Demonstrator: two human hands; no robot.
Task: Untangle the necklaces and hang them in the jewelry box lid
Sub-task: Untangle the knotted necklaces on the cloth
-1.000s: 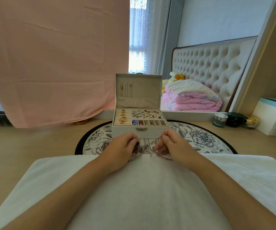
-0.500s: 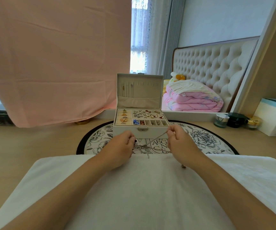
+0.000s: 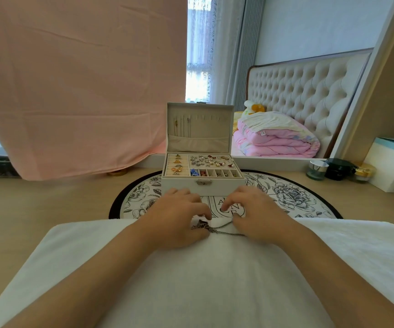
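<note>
Both hands work at the towel's (image 3: 191, 275) far edge, mid-width. The left hand (image 3: 177, 218) has its fingers curled over the necklaces (image 3: 203, 227) and pinches the knot between thumb and fingertips. The right hand (image 3: 257, 216) is curled too, and chains run from the knot under it. The exact pinch point is hidden. The box (image 3: 203, 185) sits on the mat (image 3: 286, 197) just beyond. Its lid (image 3: 198, 143) is upright, with a few chains hung at its left.
</note>
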